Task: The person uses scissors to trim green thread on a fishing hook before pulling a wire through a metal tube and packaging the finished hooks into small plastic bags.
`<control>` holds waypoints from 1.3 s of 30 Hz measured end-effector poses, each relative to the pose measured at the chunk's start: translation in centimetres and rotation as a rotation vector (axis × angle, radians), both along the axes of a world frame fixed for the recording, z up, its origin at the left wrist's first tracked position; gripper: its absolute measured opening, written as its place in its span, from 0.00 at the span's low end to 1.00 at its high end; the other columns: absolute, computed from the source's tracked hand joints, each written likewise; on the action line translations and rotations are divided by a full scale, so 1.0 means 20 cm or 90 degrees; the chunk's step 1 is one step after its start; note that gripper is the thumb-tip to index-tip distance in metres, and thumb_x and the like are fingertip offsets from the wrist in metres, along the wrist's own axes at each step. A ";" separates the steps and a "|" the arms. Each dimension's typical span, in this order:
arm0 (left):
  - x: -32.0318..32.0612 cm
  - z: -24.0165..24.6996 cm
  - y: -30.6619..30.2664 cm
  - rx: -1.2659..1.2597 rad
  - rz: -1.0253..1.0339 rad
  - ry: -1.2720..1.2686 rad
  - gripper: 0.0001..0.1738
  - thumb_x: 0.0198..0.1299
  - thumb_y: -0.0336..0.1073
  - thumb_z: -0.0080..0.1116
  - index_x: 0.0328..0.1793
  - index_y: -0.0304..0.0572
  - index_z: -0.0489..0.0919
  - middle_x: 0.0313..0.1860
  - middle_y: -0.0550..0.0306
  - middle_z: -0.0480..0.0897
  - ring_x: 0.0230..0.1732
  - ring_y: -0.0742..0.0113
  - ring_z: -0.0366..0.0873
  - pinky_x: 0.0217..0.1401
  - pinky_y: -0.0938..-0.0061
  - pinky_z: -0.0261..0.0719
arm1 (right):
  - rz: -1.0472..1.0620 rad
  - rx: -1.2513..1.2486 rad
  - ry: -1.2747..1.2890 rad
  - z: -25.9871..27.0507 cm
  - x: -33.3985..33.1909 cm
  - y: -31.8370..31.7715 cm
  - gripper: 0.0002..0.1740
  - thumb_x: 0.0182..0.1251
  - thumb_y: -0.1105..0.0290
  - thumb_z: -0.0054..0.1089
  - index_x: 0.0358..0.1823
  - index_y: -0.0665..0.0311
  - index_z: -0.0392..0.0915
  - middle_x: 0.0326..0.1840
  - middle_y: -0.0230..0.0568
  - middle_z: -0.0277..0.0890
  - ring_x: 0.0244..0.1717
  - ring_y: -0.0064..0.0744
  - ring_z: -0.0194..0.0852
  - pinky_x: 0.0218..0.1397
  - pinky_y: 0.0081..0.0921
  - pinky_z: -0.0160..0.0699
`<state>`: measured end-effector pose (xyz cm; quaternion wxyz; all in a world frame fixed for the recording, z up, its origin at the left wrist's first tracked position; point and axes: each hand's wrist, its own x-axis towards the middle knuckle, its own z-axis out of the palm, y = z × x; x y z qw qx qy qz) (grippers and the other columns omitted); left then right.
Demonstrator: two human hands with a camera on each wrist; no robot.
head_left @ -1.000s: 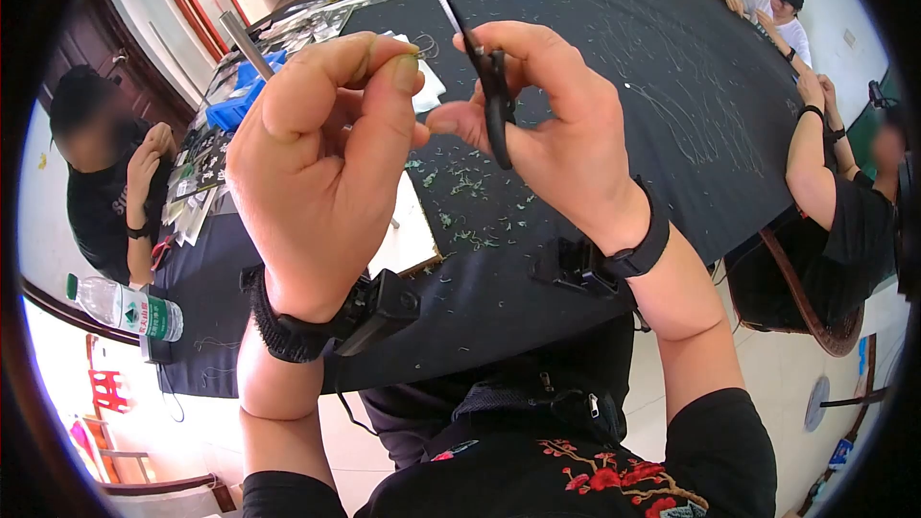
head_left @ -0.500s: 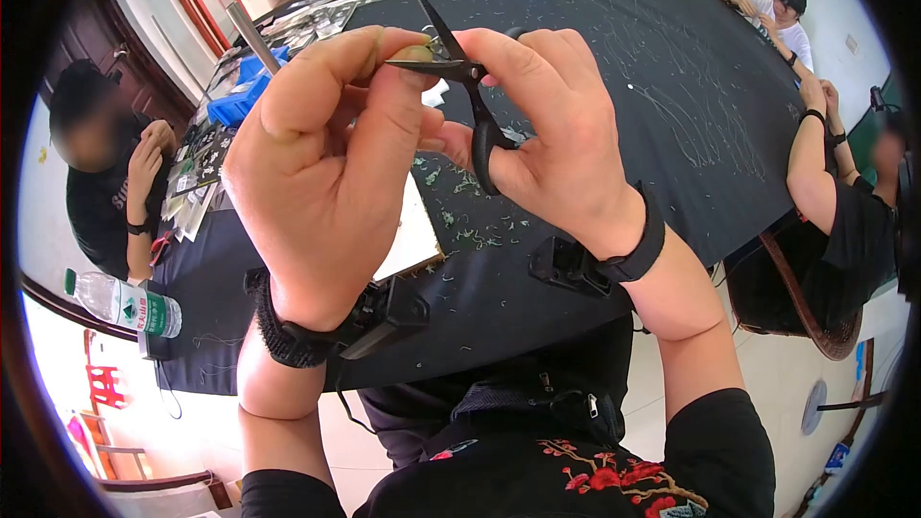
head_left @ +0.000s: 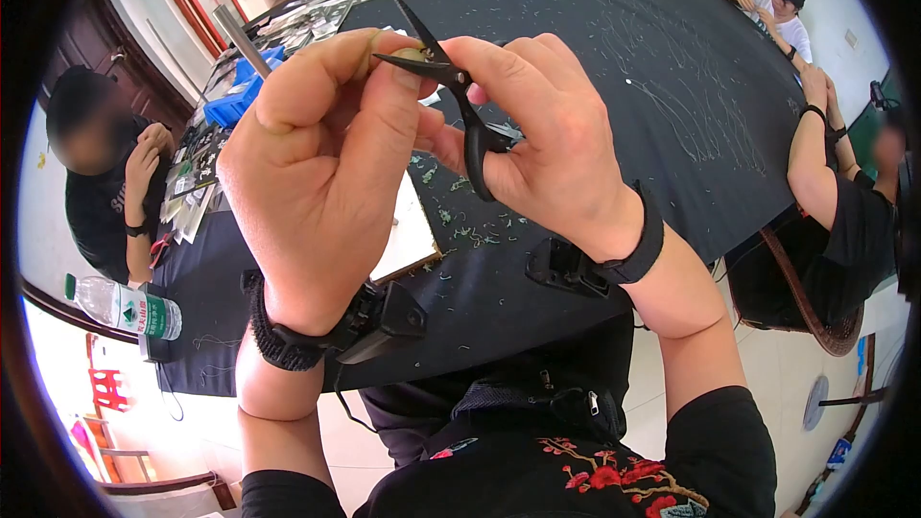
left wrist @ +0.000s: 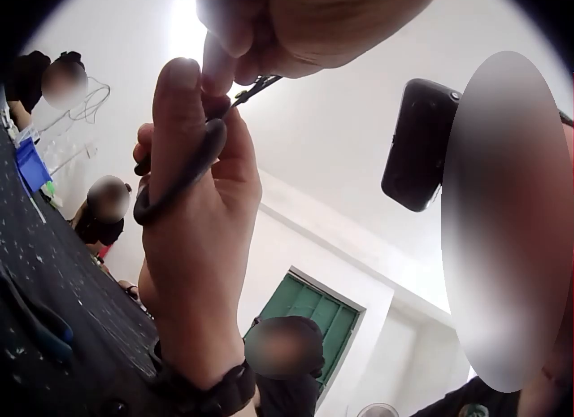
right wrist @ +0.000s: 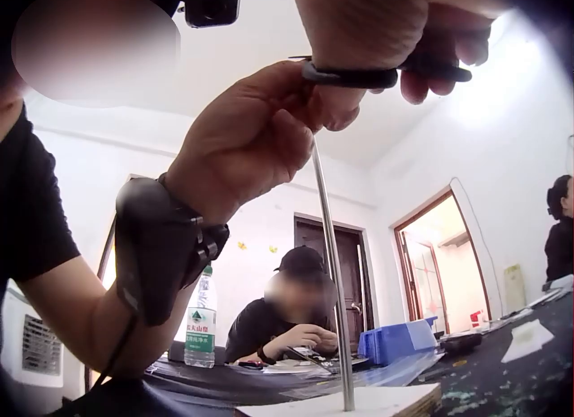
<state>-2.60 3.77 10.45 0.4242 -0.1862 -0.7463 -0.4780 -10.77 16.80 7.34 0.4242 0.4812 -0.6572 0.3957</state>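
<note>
Raised over the table, my left hand [head_left: 326, 153] pinches a tiny greenish piece [head_left: 414, 54] between thumb and forefinger; it is too small to tell its kind. My right hand [head_left: 547, 134] grips black-handled scissors [head_left: 473, 149], thumb through one loop. Their dark blades are spread, crossing at the left fingertips around the pinched piece. In the left wrist view the scissors' loop [left wrist: 184, 179] shows around the right thumb. The right wrist view has the left hand [right wrist: 247, 139] behind the scissors' handle [right wrist: 350, 77], with the piece hidden.
Below the hands, a white board [head_left: 408, 240] carries an upright metal rod [right wrist: 332, 256]. Green scraps [head_left: 475, 230] litter the black tablecloth [head_left: 537, 201]. A water bottle [head_left: 125, 307] stands left; blue bins [head_left: 235, 101] and papers lie beyond. Other people sit around the table.
The scissors have swung from nearly upright and edge-on to spread blades at the left fingertips. Over the last half second both hands shifted slightly left, still holding their things.
</note>
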 end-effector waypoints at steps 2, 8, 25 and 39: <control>0.00 0.00 0.00 0.007 -0.002 0.000 0.09 0.60 0.31 0.51 0.43 0.33 0.75 0.31 0.53 0.82 0.25 0.78 0.78 0.16 0.93 0.64 | -0.002 0.000 0.036 0.00 -0.01 0.00 0.25 0.39 0.69 0.70 0.44 0.62 0.74 0.22 0.32 0.67 0.25 0.29 0.63 0.28 0.23 0.64; 0.01 0.00 0.01 0.007 -0.006 -0.003 0.09 0.60 0.31 0.51 0.43 0.33 0.75 0.30 0.54 0.81 0.25 0.77 0.78 0.16 0.94 0.64 | 0.014 -0.005 -0.027 0.00 0.02 -0.01 0.22 0.38 0.72 0.67 0.41 0.61 0.74 0.23 0.37 0.67 0.27 0.38 0.65 0.30 0.30 0.66; 0.01 0.00 -0.01 0.015 0.017 -0.028 0.11 0.60 0.30 0.50 0.46 0.31 0.74 0.31 0.52 0.81 0.28 0.75 0.79 0.17 0.93 0.65 | 0.045 0.022 -0.041 0.02 0.02 0.01 0.25 0.38 0.70 0.68 0.43 0.62 0.73 0.26 0.40 0.66 0.31 0.42 0.64 0.34 0.32 0.66; 0.00 0.00 0.00 -0.024 0.055 -0.019 0.10 0.60 0.31 0.50 0.44 0.32 0.75 0.31 0.52 0.81 0.28 0.75 0.79 0.18 0.93 0.66 | 0.034 0.009 -0.051 0.00 0.04 0.00 0.23 0.39 0.67 0.69 0.41 0.63 0.73 0.24 0.41 0.67 0.29 0.41 0.65 0.32 0.31 0.66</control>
